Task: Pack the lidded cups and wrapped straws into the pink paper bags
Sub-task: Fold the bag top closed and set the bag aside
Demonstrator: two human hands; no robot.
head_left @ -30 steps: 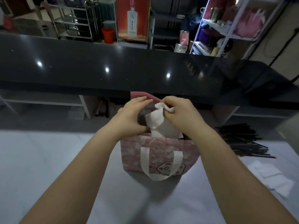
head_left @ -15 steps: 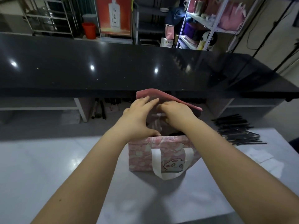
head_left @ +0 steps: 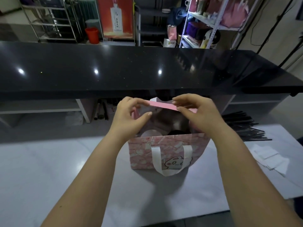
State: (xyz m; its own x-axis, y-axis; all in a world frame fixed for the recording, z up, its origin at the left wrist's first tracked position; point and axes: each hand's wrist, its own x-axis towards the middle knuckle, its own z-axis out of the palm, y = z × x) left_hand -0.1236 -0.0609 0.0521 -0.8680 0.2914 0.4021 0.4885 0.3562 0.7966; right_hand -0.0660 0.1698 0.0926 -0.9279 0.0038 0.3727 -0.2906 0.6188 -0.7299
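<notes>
Left grip and right grip both pinch the pink paper bag by its far flap; lidded cup sits inside the bag.

Folded flap and lid crowd the bag mouth.

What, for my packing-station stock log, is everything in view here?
pink paper bag with white handle and cartoon print: one, pink, middle of the table, open.
round cup lids: two seen, one pale, one dark, inside the bag.
thin wrapped straws: a pile, black, table's right.
flat paper sheets: several, white, table's right edge.
smooth table: one, white, nearest.
glossy counter: one, black, behind the table.
plastic bucket: one, red, beyond the counter.
left hand: one, grips the bag's far rim.
right hand: one, pinches the same rim.
</notes>
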